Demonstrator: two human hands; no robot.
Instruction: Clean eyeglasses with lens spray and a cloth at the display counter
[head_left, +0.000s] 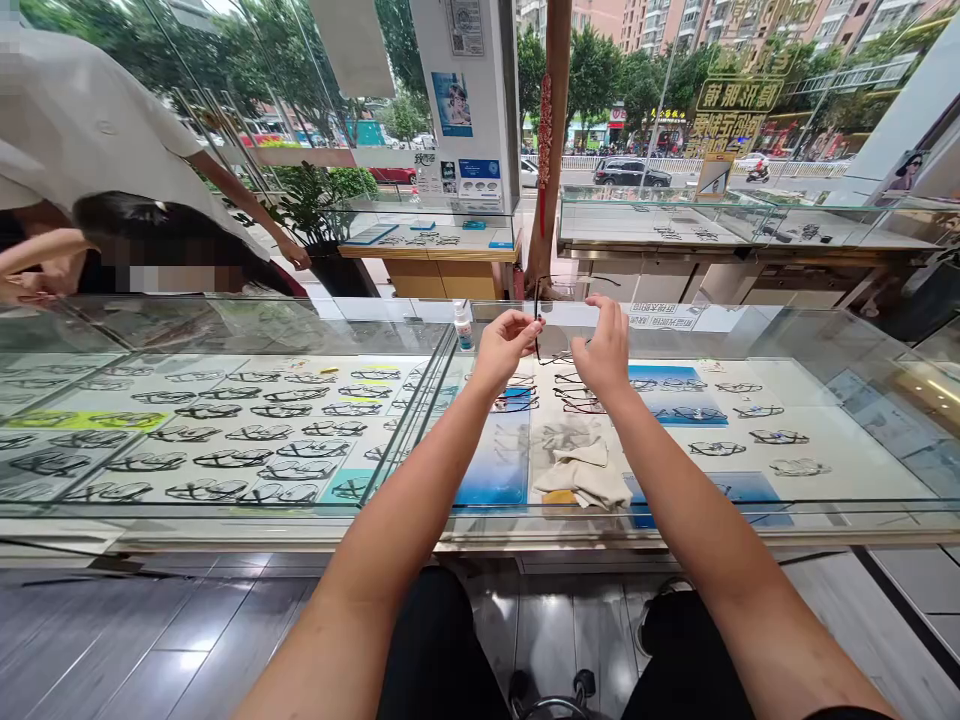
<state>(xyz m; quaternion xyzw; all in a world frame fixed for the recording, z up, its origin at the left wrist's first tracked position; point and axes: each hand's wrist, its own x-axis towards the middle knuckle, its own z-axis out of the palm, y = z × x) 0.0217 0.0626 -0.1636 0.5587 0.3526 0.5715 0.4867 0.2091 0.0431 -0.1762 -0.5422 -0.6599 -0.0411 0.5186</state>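
Note:
My left hand (510, 345) pinches a pair of dark, thin-framed eyeglasses (538, 335) between thumb and fingers, holding them above the glass display counter (480, 540). Beside the glasses is my right hand (606, 345), its thumb and index finger spread apart; whether a fingertip touches the frame I cannot tell. Below the hands, a crumpled beige cloth (589, 470) lies by the counter's near side. A small white spray bottle (463, 326) stands to the left of my left hand.
Rows of eyeglasses (262, 435) fill the case on the left, and more frames (780, 437) sit to the right. A person in a white shirt (97, 120) leans at the far left. Other display cases (442, 250) and a wooden post (551, 150) stand beyond.

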